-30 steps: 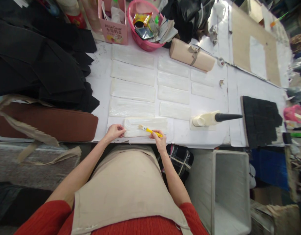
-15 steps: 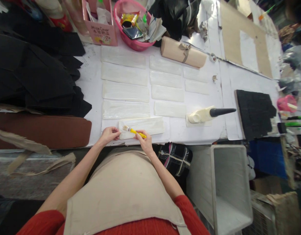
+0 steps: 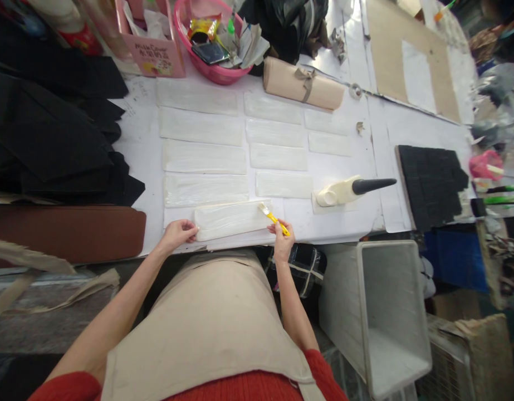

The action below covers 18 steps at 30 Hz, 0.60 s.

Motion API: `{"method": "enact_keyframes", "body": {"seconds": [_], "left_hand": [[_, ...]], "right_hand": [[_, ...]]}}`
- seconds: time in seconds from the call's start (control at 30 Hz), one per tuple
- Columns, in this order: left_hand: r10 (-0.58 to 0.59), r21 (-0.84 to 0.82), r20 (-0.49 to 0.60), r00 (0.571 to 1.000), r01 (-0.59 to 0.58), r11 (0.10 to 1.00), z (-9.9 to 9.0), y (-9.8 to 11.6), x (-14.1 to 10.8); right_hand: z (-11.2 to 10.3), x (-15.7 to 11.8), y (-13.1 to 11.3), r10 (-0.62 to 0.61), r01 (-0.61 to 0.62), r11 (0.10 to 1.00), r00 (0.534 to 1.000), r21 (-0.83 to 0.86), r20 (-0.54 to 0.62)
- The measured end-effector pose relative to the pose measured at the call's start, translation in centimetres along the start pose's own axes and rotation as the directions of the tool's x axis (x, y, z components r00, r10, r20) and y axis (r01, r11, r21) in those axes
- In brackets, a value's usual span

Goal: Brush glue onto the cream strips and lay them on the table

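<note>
My right hand point(image 3: 283, 239) is closed round the yellow handle of a paintbrush point(image 3: 273, 217). Its bristles touch the right end of a pale, wet-looking strip point(image 3: 231, 218) at the table's front edge. At the strip's left end, my left hand point(image 3: 179, 234) pinches the corner between thumb and fingers. Several similar whitish strips point(image 3: 204, 157) lie in columns behind it. To the right, a cream plastic bottle with a long black nozzle point(image 3: 340, 192) lies on its side.
Black sheet pieces point(image 3: 52, 128) are heaped on the left above a brown padded piece point(image 3: 64, 234). A pink basin point(image 3: 219, 69), a pink box point(image 3: 156, 53) and a tied beige roll point(image 3: 302, 84) stand at the back. Black strips point(image 3: 432, 184) lie right; a grey bin point(image 3: 390, 312) stands below.
My right hand has swept the paintbrush from the strip's left end to its right end. My left hand stays at the left corner. The view has shifted slightly.
</note>
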<state>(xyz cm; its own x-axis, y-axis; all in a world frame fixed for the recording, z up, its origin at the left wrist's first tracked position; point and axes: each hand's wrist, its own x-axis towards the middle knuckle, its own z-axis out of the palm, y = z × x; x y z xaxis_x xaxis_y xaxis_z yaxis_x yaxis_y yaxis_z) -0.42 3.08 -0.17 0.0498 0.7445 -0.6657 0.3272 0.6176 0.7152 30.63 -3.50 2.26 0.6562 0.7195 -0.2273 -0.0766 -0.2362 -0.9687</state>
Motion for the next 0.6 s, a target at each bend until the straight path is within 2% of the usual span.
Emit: {"method": "enact_keyframes", "body": {"seconds": [0.07,0.13,0.27,0.37,0.47,0.6], "left_hand": [[-0.004,0.007,-0.002,1.0,0.004,1.0,0.0,0.1,0.0],[-0.006,0.012,-0.007,1.0,0.006,1.0,0.0,0.2,-0.1],[-0.011,0.013,-0.012,1.0,0.011,1.0,0.1,0.5,-0.3],[-0.014,0.009,-0.012,1.0,0.014,1.0,0.2,0.6,-0.4],[-0.009,0.002,-0.022,1.0,0.009,1.0,0.2,0.5,-0.5],[-0.005,0.002,-0.035,0.999,0.006,1.0,0.3,0.3,-0.4]], "right_hand": [[0.7,-0.5,0.4,0.008,-0.008,1.0,0.993,0.003,0.114],[0.8,-0.1,0.9,0.02,-0.018,1.0,0.99,-0.016,0.14],[-0.7,2.1,1.4,-0.019,0.017,0.998,0.999,-0.053,-0.028],[-1.8,3.0,1.3,-0.059,0.054,0.996,0.996,-0.072,-0.07],[-2.4,2.2,1.5,-0.033,0.028,0.997,0.997,-0.072,-0.07],[-2.6,-0.8,2.1,0.048,-0.05,0.999,0.995,-0.015,-0.089]]}}
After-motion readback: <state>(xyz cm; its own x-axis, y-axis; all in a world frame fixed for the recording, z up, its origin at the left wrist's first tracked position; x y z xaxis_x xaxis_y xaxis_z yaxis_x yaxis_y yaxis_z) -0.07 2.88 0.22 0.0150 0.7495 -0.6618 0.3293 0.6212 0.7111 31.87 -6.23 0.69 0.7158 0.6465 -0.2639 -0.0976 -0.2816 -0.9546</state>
